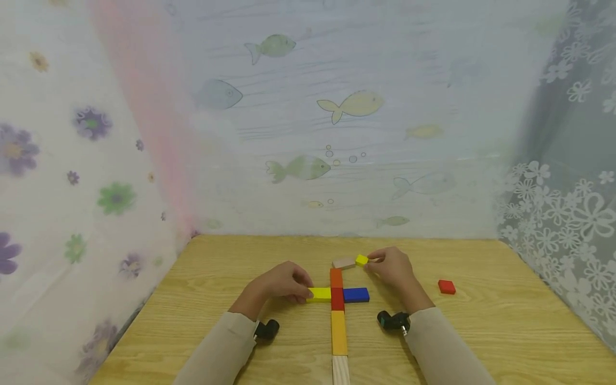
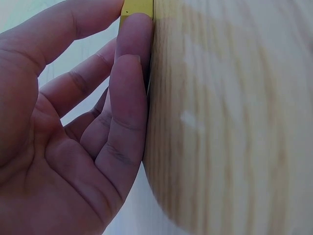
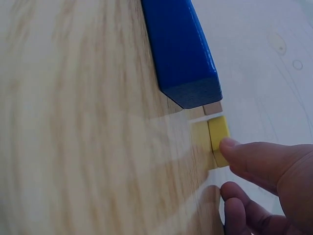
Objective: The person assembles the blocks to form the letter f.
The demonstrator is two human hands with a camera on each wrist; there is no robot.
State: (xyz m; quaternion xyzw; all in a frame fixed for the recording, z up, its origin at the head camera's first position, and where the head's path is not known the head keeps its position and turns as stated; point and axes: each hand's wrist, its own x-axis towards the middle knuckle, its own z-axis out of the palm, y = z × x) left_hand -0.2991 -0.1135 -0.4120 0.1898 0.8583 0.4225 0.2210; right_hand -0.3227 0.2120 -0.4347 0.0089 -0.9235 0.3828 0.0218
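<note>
My left hand (image 1: 287, 282) pinches the left end of a long yellow block (image 1: 320, 294) lying flat on the table; the left wrist view shows its fingertips around the yellow end (image 2: 138, 7). That block's other end meets a red block (image 1: 338, 299) in a cross of blocks. Opposite it a blue block (image 1: 356, 294) sticks out to the right. My right hand (image 1: 392, 267) holds a small yellow block (image 1: 362, 260) at its right side, thumb on it in the right wrist view. Just left of it lies a pale wooden block (image 1: 344, 263), angled by the cross's top.
An orange block (image 1: 336, 277) stands above the cross's red centre; an amber block (image 1: 339, 332) and a pale striped block (image 1: 340, 370) run below it. A loose red block (image 1: 446, 287) lies at the right of the wooden table (image 1: 486, 331). Patterned curtains (image 1: 289, 203) surround the table.
</note>
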